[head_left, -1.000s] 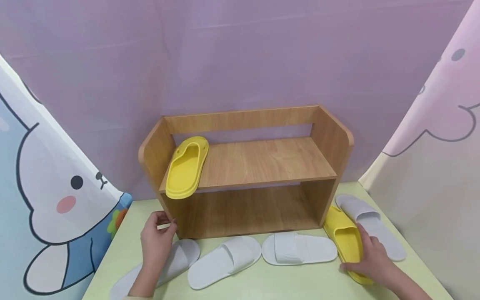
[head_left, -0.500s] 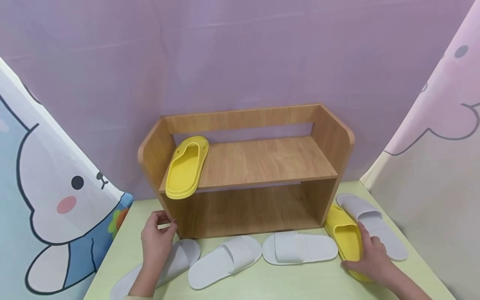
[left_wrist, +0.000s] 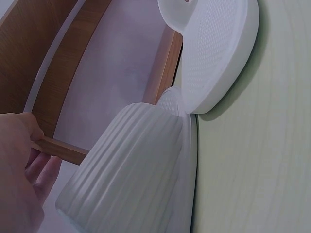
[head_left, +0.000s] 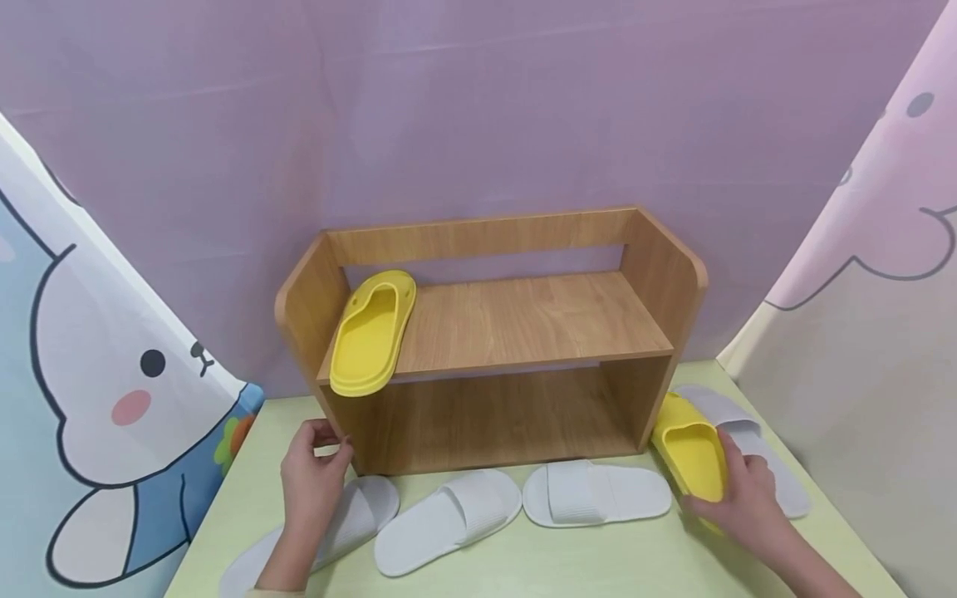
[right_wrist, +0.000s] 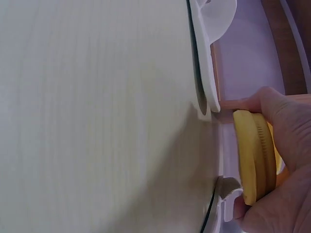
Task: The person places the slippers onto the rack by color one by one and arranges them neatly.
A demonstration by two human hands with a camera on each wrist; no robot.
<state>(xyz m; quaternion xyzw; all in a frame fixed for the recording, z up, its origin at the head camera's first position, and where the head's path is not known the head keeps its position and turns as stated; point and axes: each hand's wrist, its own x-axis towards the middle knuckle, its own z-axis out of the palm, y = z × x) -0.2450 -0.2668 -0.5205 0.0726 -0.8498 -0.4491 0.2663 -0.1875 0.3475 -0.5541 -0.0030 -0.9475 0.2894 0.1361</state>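
Observation:
A small wooden shoe rack [head_left: 523,320] with two levels stands against the back wall. My left hand [head_left: 314,477] pinches the front edge of its left side panel between thumb and fingers. On the upper shelf, at the left end, lies a yellow slipper [head_left: 366,336], its heel jutting past the shelf front. My right hand [head_left: 751,498] grips a second yellow slipper [head_left: 688,453] around the heel end, thumb on one side and fingers on the other. In the right wrist view the heel of this yellow slipper [right_wrist: 252,155] is off the table, its toe pointing towards the rack's right side.
In front of the rack lie white slippers: one [head_left: 355,519] behind my left wrist, one in the middle [head_left: 449,519], one sideways [head_left: 598,496]. Another pale slipper [head_left: 781,477] lies right of the rack, partly hidden by the yellow one. Printed curtains [head_left: 134,374] flank the pale green table [head_left: 523,573].
My right hand has raised the yellow slipper from the table and moved it slightly away from me, so it now overlaps the pale slipper at right. The left hand stays on the rack.

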